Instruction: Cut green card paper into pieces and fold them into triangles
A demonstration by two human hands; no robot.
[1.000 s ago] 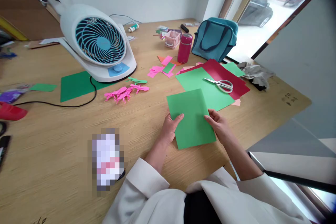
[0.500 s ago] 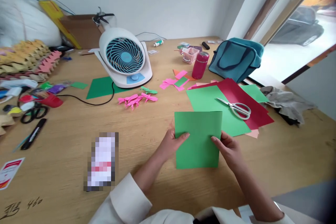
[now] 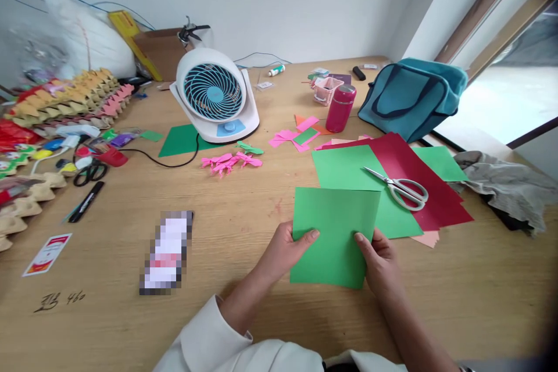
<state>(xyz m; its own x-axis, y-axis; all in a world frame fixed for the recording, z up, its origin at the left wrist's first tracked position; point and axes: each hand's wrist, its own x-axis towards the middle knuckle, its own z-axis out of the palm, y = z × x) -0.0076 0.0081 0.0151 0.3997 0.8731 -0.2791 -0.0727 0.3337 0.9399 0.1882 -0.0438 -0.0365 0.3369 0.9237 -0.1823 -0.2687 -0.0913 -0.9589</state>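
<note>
A green sheet of paper (image 3: 333, 250) is held up in front of me between both hands. My left hand (image 3: 291, 247) pinches its left edge, thumb on the near face and fingers behind. At the right edge my right hand (image 3: 378, 256) grips it the same way, with fingers curled behind. Beyond it, white-handled scissors (image 3: 405, 193) lie across a larger green sheet (image 3: 344, 165) and dark red sheets (image 3: 396, 157). Pink paper cut-outs (image 3: 231, 163) lie further left, beside a small green cut-out (image 3: 250, 149).
A white fan (image 3: 213, 96) stands at the back on a dark green sheet (image 3: 176, 140). Behind the paper are a red flask (image 3: 340, 109) and a teal bag (image 3: 407, 99). At left lie a blurred-out phone (image 3: 168, 253), a black marker (image 3: 87, 202), black scissors (image 3: 90, 174) and egg trays (image 3: 74, 99).
The view has turned slightly left, so most things sit further right. Both hands keep hold of the green paper, which tilts slightly clockwise now.
</note>
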